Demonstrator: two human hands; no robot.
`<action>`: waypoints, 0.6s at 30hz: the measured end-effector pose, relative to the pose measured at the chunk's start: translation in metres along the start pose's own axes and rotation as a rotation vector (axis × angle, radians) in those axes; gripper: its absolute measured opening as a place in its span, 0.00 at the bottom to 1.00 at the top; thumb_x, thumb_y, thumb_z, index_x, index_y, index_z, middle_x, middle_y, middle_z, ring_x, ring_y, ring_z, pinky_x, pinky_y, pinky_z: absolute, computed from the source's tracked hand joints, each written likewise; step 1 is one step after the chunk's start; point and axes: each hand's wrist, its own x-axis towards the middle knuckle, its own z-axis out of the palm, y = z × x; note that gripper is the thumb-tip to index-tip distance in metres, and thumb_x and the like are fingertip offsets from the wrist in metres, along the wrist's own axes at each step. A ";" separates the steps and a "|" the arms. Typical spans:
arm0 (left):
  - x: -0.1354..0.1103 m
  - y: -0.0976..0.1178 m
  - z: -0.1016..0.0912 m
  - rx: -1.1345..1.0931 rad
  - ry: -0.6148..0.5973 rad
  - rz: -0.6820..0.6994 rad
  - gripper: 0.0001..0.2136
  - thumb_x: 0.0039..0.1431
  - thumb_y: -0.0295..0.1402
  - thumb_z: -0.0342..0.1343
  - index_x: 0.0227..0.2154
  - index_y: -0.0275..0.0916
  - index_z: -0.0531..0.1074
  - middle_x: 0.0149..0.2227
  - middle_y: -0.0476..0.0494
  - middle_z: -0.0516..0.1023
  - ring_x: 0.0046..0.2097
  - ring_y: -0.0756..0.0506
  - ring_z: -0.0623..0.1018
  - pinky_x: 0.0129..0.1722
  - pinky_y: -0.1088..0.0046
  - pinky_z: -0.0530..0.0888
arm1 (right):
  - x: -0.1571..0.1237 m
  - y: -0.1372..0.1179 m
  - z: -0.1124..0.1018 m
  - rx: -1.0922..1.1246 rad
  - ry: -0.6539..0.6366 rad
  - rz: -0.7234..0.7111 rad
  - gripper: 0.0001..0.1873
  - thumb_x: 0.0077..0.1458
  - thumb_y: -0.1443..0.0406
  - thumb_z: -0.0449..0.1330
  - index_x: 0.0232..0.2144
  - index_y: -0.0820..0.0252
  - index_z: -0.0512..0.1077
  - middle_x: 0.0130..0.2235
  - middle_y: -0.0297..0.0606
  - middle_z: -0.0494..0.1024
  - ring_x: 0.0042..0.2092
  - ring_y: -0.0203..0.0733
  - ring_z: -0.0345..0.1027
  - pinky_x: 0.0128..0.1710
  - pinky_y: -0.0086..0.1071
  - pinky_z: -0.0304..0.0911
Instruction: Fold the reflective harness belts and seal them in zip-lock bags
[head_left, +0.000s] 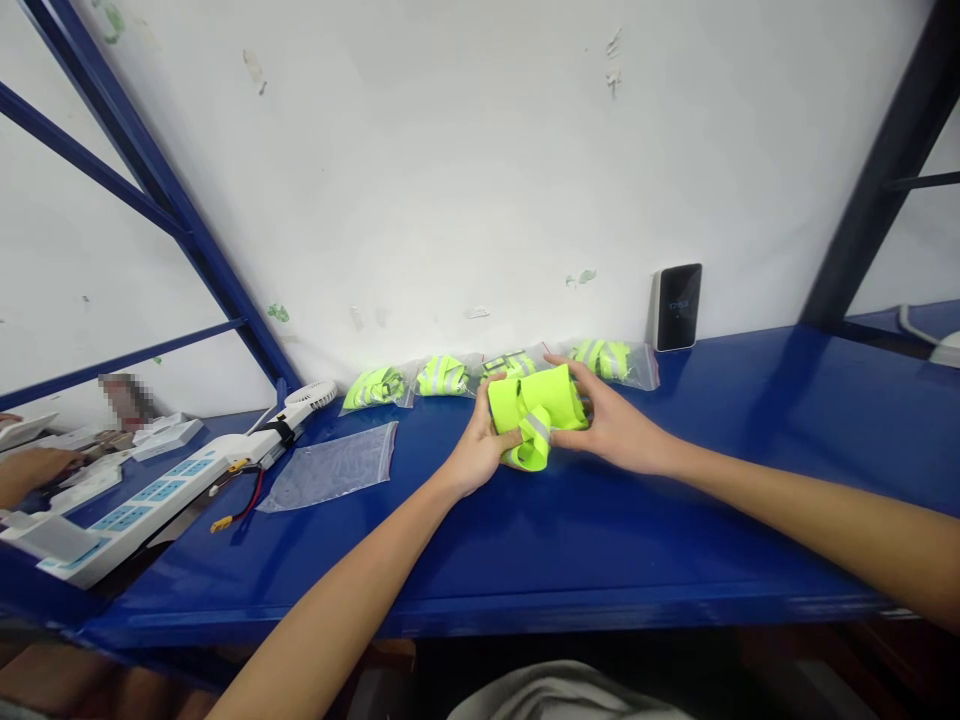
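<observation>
My left hand (480, 440) and my right hand (615, 420) grip a rolled neon-yellow reflective strap (544, 398) from both sides, above the blue shelf. A loose end with a silver stripe curls down in front between my thumbs. Both hands are closed around it; some fingers are hidden behind the roll. To the left of my left hand, a clear zip bag (337, 468) lies flat with nothing visible in it. Behind the hands, along the wall, sit several clear bags holding similar yellow straps, such as this bagged strap (444, 376) and another bagged strap (604, 360).
A phone-like device (678, 308) leans on the wall at the back right. Along the left edge run a long white power strip (150, 505), a white handheld fan (315, 393) and a red-and-black cable with yellow connectors (244, 497). Another person's arm (30, 478) shows at far left.
</observation>
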 end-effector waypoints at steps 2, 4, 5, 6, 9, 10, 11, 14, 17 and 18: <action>0.000 0.000 -0.001 0.003 -0.032 -0.016 0.37 0.41 0.27 0.66 0.54 0.50 0.55 0.45 0.48 0.70 0.38 0.47 0.75 0.32 0.74 0.75 | 0.001 0.002 -0.003 -0.111 -0.006 -0.090 0.42 0.45 0.62 0.69 0.61 0.49 0.58 0.57 0.42 0.67 0.53 0.53 0.67 0.51 0.45 0.67; 0.000 -0.001 -0.004 0.019 -0.046 -0.057 0.35 0.41 0.26 0.65 0.52 0.50 0.56 0.41 0.50 0.70 0.36 0.49 0.74 0.30 0.76 0.74 | 0.001 0.005 -0.005 -0.173 -0.006 -0.127 0.34 0.46 0.61 0.69 0.55 0.52 0.63 0.53 0.41 0.69 0.51 0.53 0.66 0.50 0.45 0.66; 0.000 -0.001 -0.006 0.031 -0.057 -0.091 0.35 0.41 0.26 0.65 0.52 0.50 0.57 0.40 0.51 0.70 0.35 0.49 0.74 0.29 0.76 0.73 | 0.002 0.006 -0.006 -0.186 -0.003 -0.130 0.30 0.47 0.61 0.68 0.52 0.53 0.64 0.50 0.41 0.70 0.49 0.52 0.67 0.48 0.44 0.66; 0.000 -0.001 -0.007 0.043 -0.072 -0.127 0.35 0.41 0.26 0.65 0.52 0.51 0.57 0.40 0.51 0.70 0.34 0.49 0.74 0.28 0.77 0.72 | 0.002 0.007 -0.006 -0.192 0.000 -0.127 0.27 0.47 0.61 0.68 0.50 0.53 0.65 0.48 0.40 0.71 0.46 0.51 0.67 0.45 0.42 0.67; -0.001 -0.001 -0.008 0.045 -0.109 -0.200 0.35 0.43 0.28 0.66 0.53 0.50 0.57 0.41 0.49 0.72 0.34 0.49 0.74 0.29 0.76 0.72 | 0.002 0.007 -0.007 -0.144 0.020 -0.099 0.23 0.48 0.62 0.67 0.46 0.53 0.65 0.40 0.36 0.70 0.39 0.46 0.66 0.38 0.37 0.65; -0.002 0.000 -0.007 0.032 -0.115 -0.213 0.35 0.43 0.29 0.66 0.54 0.49 0.57 0.43 0.48 0.72 0.35 0.48 0.75 0.30 0.75 0.72 | 0.002 0.007 -0.007 -0.107 0.035 -0.083 0.24 0.48 0.63 0.66 0.47 0.52 0.64 0.40 0.35 0.70 0.38 0.44 0.66 0.37 0.35 0.64; -0.002 0.000 -0.006 0.012 -0.120 -0.223 0.34 0.45 0.30 0.66 0.54 0.49 0.57 0.45 0.46 0.72 0.37 0.47 0.76 0.32 0.74 0.73 | 0.003 0.006 -0.007 -0.070 0.046 -0.063 0.25 0.48 0.64 0.65 0.48 0.51 0.63 0.40 0.35 0.69 0.38 0.44 0.65 0.36 0.35 0.64; -0.003 0.000 -0.003 -0.056 -0.152 -0.236 0.29 0.50 0.38 0.63 0.54 0.46 0.58 0.51 0.40 0.71 0.43 0.41 0.77 0.35 0.66 0.76 | 0.005 0.006 -0.006 -0.012 0.047 -0.034 0.22 0.49 0.67 0.60 0.47 0.50 0.65 0.42 0.34 0.69 0.40 0.45 0.65 0.37 0.34 0.62; -0.003 -0.001 -0.003 -0.076 -0.187 -0.143 0.30 0.50 0.42 0.64 0.55 0.42 0.60 0.55 0.36 0.69 0.52 0.35 0.74 0.43 0.62 0.75 | 0.007 0.007 -0.004 0.000 0.036 -0.004 0.16 0.48 0.68 0.57 0.41 0.51 0.68 0.41 0.34 0.70 0.43 0.46 0.64 0.38 0.34 0.61; -0.003 -0.002 -0.003 -0.058 -0.183 -0.090 0.33 0.47 0.41 0.67 0.55 0.41 0.60 0.56 0.36 0.69 0.55 0.35 0.72 0.47 0.62 0.74 | 0.007 0.007 -0.003 0.019 0.043 0.018 0.15 0.49 0.68 0.57 0.41 0.51 0.68 0.41 0.33 0.70 0.42 0.45 0.64 0.37 0.33 0.60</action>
